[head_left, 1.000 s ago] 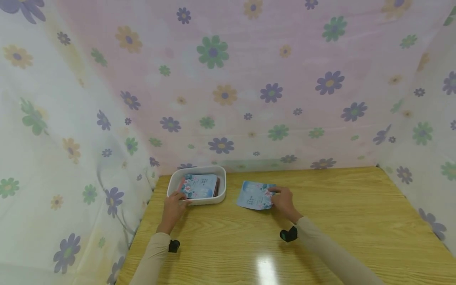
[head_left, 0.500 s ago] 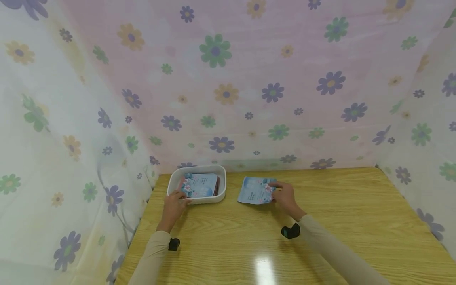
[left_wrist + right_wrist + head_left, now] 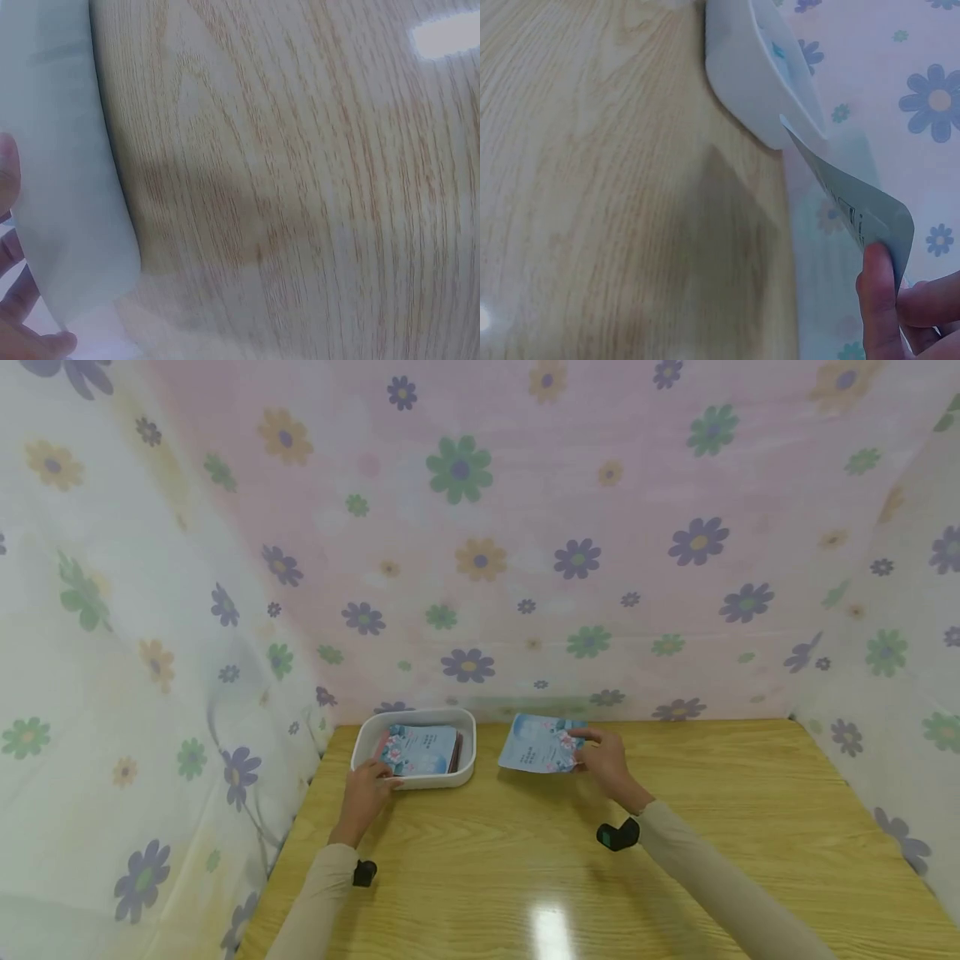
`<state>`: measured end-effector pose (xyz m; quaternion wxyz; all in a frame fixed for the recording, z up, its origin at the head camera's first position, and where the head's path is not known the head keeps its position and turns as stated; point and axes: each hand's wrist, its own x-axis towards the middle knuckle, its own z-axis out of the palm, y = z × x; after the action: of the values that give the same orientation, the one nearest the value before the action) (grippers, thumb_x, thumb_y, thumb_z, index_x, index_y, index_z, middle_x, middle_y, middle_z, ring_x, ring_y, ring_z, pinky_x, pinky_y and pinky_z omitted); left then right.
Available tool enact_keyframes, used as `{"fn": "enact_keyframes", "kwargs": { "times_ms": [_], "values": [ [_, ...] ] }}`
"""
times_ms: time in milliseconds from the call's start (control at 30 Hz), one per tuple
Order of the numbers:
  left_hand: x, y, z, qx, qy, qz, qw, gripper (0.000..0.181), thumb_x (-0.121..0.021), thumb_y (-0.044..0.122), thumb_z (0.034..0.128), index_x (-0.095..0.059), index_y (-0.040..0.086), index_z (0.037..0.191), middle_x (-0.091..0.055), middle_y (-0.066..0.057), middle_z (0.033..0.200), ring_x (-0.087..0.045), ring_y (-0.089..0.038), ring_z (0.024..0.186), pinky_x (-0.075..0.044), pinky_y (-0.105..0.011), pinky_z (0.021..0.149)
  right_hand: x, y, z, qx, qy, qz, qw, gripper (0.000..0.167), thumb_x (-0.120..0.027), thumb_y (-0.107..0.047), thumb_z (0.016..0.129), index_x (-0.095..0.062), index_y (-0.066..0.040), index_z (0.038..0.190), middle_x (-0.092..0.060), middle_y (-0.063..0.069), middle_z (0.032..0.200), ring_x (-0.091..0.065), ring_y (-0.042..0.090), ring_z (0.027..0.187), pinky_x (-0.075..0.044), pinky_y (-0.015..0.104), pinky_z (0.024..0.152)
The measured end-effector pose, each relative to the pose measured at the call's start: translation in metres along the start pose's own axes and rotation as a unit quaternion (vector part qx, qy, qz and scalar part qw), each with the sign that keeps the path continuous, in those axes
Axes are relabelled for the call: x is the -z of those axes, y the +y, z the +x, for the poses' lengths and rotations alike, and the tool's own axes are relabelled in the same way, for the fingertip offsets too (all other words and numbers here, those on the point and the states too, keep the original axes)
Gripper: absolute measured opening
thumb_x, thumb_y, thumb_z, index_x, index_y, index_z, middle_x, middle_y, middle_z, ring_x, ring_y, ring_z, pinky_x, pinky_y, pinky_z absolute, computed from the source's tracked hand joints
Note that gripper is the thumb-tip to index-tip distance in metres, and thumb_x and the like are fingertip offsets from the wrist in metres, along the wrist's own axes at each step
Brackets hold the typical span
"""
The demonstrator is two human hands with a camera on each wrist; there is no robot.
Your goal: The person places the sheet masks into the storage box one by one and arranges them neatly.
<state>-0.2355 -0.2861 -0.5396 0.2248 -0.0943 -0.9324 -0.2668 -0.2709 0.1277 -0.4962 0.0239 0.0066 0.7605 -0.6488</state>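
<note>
My left hand grips the near left rim of a white plastic basket. In the left wrist view, fingers hold the edge of the basket's wall. Inside the basket lies a stack of flat sachets, the top one pale blue with pink flowers. To its right, my right hand pinches the right edge of a similar blue flowered sachet. The right wrist view shows this sachet from its edge, tilted and raised, its shadow on the table. Thumb and fingers clasp its near edge.
The wood-grain table runs back to a flower-print cloth, which also hangs at both sides. A bright reflection lies near the table's front. Each wrist carries a small black device.
My right hand has lifted the sachet up and away from me, toward the back cloth. The left hand and the basket have stayed in place.
</note>
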Motion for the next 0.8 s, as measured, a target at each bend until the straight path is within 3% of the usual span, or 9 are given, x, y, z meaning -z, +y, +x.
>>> {"fn": "enact_keyframes", "kwargs": {
  "times_ms": [200,433,633,800],
  "values": [
    [0.0,-0.002,0.0,0.005,-0.005,-0.003,1.0,0.017,-0.082,0.017,0.0728,-0.068,0.007,0.076,-0.062,-0.005,0.079,-0.061,-0.026,0.075,-0.038,-0.056,0.078,-0.002,-0.011,0.009,-0.02,0.004,0.003,0.9998,0.041,-0.05,0.013,0.084,-0.057,0.007,0.124,-0.043,0.025,0.135,-0.062,0.028,0.062,-0.054,0.033,0.058],
    [-0.003,-0.002,0.002,-0.017,-0.007,0.021,0.9996,0.016,-0.082,0.016,0.0729,-0.069,0.008,0.077,-0.063,-0.005,0.079,-0.06,-0.027,0.075,-0.04,-0.058,0.075,-0.004,-0.022,0.019,0.003,-0.003,0.011,0.9999,0.04,-0.048,0.013,0.085,-0.058,0.004,0.123,-0.044,0.022,0.137,-0.061,0.023,0.059,-0.054,0.032,0.058],
    [-0.001,0.001,0.003,-0.046,-0.028,0.088,0.9947,0.016,-0.079,0.021,0.077,-0.067,0.01,0.08,-0.065,-0.006,0.082,-0.06,-0.032,0.079,-0.04,-0.064,0.074,-0.009,-0.037,0.019,0.012,-0.018,0.023,0.9995,0.04,-0.047,0.011,0.087,-0.058,0.002,0.125,-0.043,0.02,0.138,-0.061,0.02,0.064,-0.054,0.033,0.06],
    [0.003,0.003,0.006,-0.072,-0.044,0.136,0.9871,0.015,-0.076,0.021,0.0807,-0.065,0.011,0.084,-0.065,-0.006,0.083,-0.059,-0.034,0.078,-0.04,-0.066,0.076,-0.013,-0.045,0.019,-0.003,-0.019,0.041,0.999,0.041,-0.048,0.013,0.086,-0.058,0.002,0.125,-0.045,0.02,0.136,-0.062,0.019,0.068,-0.054,0.032,0.059]
  ]
}}
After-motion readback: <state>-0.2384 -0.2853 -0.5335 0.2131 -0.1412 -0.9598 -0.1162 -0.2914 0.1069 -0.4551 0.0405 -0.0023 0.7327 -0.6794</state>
